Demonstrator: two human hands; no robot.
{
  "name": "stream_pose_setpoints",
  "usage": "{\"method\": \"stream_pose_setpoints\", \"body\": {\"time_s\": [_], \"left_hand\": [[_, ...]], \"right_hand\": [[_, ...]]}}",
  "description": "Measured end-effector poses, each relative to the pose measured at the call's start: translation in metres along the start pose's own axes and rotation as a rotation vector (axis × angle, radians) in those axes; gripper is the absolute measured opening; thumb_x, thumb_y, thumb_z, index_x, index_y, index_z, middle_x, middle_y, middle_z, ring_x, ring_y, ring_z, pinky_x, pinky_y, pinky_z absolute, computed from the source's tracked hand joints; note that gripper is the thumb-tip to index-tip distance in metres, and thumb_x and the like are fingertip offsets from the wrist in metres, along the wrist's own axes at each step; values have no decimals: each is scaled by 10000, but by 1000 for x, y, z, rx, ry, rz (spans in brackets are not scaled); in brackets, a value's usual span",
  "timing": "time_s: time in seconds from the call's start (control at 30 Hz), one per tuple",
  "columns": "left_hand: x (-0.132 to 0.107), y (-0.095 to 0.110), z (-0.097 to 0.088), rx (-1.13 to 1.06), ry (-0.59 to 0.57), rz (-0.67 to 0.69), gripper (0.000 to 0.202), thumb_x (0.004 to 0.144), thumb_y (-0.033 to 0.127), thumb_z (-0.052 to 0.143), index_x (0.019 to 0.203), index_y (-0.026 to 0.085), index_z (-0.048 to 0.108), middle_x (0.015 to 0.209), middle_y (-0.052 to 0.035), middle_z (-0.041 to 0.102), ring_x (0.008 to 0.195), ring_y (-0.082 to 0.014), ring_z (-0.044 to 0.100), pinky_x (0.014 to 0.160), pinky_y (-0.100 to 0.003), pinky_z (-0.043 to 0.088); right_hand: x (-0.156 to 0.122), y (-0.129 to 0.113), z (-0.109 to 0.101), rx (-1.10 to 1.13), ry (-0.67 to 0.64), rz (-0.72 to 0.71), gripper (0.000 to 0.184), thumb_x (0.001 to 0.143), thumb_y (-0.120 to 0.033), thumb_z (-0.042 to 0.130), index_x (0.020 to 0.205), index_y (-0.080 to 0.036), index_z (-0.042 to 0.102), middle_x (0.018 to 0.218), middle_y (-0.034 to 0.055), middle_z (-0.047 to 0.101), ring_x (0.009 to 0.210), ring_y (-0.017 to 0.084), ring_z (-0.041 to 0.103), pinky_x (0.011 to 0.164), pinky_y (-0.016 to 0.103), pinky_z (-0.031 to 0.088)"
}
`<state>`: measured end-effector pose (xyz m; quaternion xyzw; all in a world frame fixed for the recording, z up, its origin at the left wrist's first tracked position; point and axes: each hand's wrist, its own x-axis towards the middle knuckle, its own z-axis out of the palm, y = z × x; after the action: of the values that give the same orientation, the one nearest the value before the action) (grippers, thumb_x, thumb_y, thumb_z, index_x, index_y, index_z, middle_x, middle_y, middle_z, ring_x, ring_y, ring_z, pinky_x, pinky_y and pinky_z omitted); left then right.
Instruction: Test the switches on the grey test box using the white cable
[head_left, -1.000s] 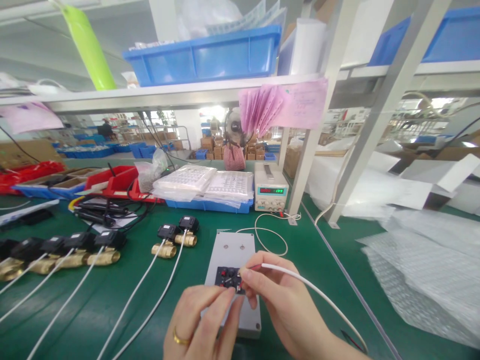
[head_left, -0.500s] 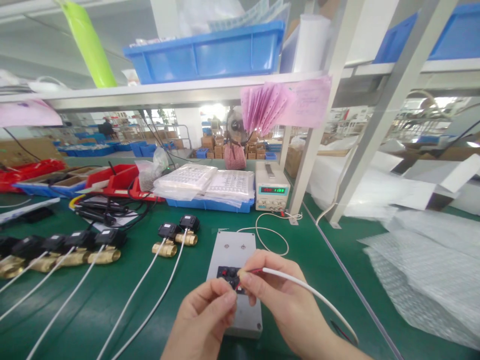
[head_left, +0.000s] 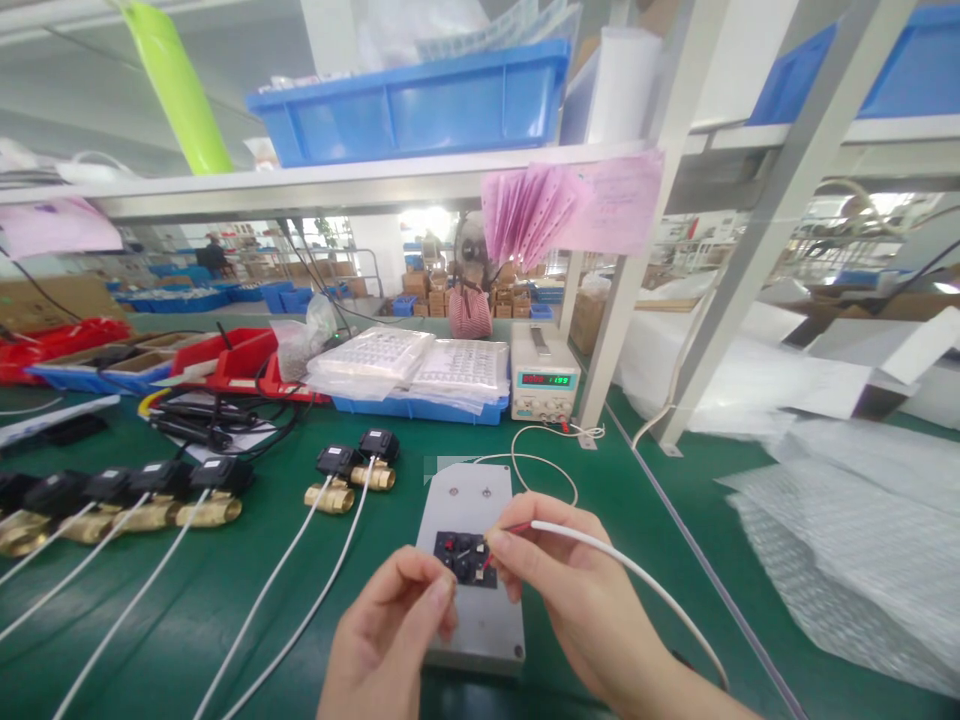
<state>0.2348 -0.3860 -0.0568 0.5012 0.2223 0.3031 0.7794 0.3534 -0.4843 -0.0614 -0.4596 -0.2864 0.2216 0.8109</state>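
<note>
Right hand pinches the end of a white cable between thumb and fingers, its red wire tip at the black terminal block on a grey box. Box lies flat on the green surface, near the front edge. Left hand is loosely curled, fingertips on the box just left of the block, holding nothing I can see. Two brass valves with white leads sit left of the box; a row of more valves further left. Power supply behind the box.
</note>
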Motion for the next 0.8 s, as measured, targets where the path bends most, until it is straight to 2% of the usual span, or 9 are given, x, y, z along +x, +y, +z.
{"method": "stream_pose_setpoints", "body": {"time_s": [0.1, 0.2, 0.3, 0.4, 0.47, 0.6, 0.7, 0.77, 0.8], "left_hand": [[7, -8, -7, 132, -49, 180, 340, 783, 515, 889, 880, 213, 766, 763, 1, 657, 688, -95, 573, 642, -105, 491], [12, -10, -11, 250, -86, 322, 207, 859, 421, 833, 895, 228, 769, 816, -5, 681, 729, -116, 638, 670, -126, 543], [11, -7, -11, 524, -65, 673, 39, 906, 233, 767, 903, 240, 729, 858, 22, 669, 763, -112, 666, 699, -133, 559], [5, -3, -9, 827, 8, 1049, 124, 944, 109, 698, 966, 231, 700, 895, 33, 658, 790, -88, 669, 777, -135, 549], [2, -1, -7, 927, 51, 1156, 120, 972, 92, 667, 991, 208, 694, 908, 20, 665, 799, -85, 668, 815, -150, 541], [0, 1, -7, 934, -3, 1099, 135, 978, 95, 640, 967, 223, 682, 905, 31, 675, 800, -81, 672, 815, -128, 524], [3, -1, -12, 684, -66, 750, 159, 983, 232, 656, 825, 228, 677, 792, 40, 640, 701, -87, 634, 678, -117, 499], [5, -4, -16, 421, -104, 429, 315, 972, 407, 682, 735, 202, 660, 700, 23, 592, 630, -106, 585, 600, -139, 488], [5, -6, -17, 327, -115, 325, 386, 957, 482, 690, 707, 191, 652, 669, 16, 572, 609, -112, 563, 578, -147, 485]], "right_hand": [[-1, 0, 1, 8, -19, 35, 241, 837, -327, 894, 757, -158, 740, 626, 20, 587, 551, 153, 516, 511, 167, 395], [-2, -7, 5, 2, -54, 83, 262, 812, -330, 884, 719, -149, 717, 603, 18, 574, 541, 148, 487, 513, 172, 373], [-1, -14, 9, -17, -75, 159, 277, 761, -334, 870, 686, -141, 687, 591, 24, 573, 531, 148, 463, 518, 185, 371], [-1, -16, 10, -7, -70, 191, 291, 740, -359, 862, 691, -147, 669, 595, 32, 580, 536, 161, 473, 510, 197, 382], [-2, -15, 10, -15, -64, 191, 305, 736, -377, 861, 694, -152, 660, 591, 29, 577, 534, 164, 472, 504, 200, 384], [-4, -17, 11, -44, -68, 195, 293, 727, -368, 841, 676, -156, 645, 586, 20, 570, 525, 154, 469, 509, 191, 377], [-5, -20, 12, -45, -74, 219, 272, 712, -347, 838, 682, -152, 651, 601, 27, 589, 529, 155, 486, 513, 185, 370], [-4, -20, 11, -54, -74, 223, 267, 709, -345, 845, 695, -150, 663, 602, 29, 592, 532, 161, 497, 509, 186, 379], [-4, -20, 11, -58, -74, 217, 271, 713, -351, 850, 695, -150, 668, 596, 28, 589, 533, 165, 500, 507, 188, 385]]}}
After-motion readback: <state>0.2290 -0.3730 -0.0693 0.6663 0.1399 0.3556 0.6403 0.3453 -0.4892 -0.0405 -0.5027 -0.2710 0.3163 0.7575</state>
